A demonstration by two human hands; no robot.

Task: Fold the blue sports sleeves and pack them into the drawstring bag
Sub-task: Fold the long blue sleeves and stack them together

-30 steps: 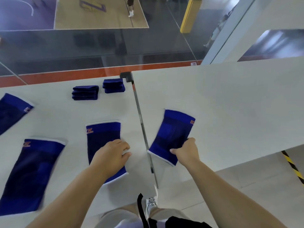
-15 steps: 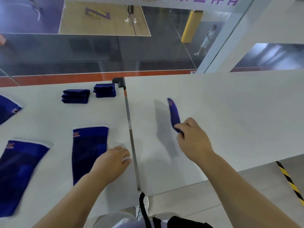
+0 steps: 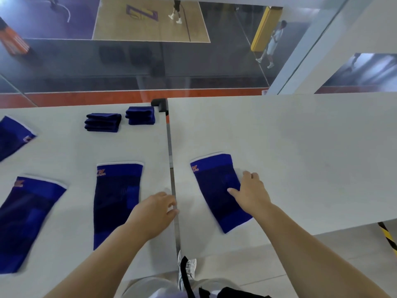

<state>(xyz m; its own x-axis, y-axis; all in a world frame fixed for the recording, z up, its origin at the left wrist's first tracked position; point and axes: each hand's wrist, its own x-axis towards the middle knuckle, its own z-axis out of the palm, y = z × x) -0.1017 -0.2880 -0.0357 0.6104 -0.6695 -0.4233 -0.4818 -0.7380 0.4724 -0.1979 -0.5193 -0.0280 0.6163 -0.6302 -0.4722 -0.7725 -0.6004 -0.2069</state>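
Right hand [image 3: 251, 193] is lying flat on the blue sleeve [image 3: 219, 190] on the right-hand table [image 3: 290, 147]; fingers straight and spread, pressing on the sleeve's right edge and middle, not gripping; the sleeve is lying flat, logo end pointing away from the person, slightly tilted, just beside the gap between the two tables. Left hand [image 3: 154, 211] is resting on the left-hand table [image 3: 64, 147] at its right edge, fingers loosely curled, holding nothing; fingertips are reaching the metal seam [image 3: 171, 168] between the tables. A second unfolded sleeve [image 3: 117, 201] is lying just left of that hand, partly under the forearm; a third sleeve [image 3: 28, 220] is lying further left; a fourth sleeve [image 3: 12, 136] is showing at the far left edge, cut off by the frame. Two folded stacks are sitting near the far edge of the left table: left stack [image 3: 103, 122]; right stack [image 3: 140, 115]; near each other, not touching. No drawstring bag can be made out for certain.
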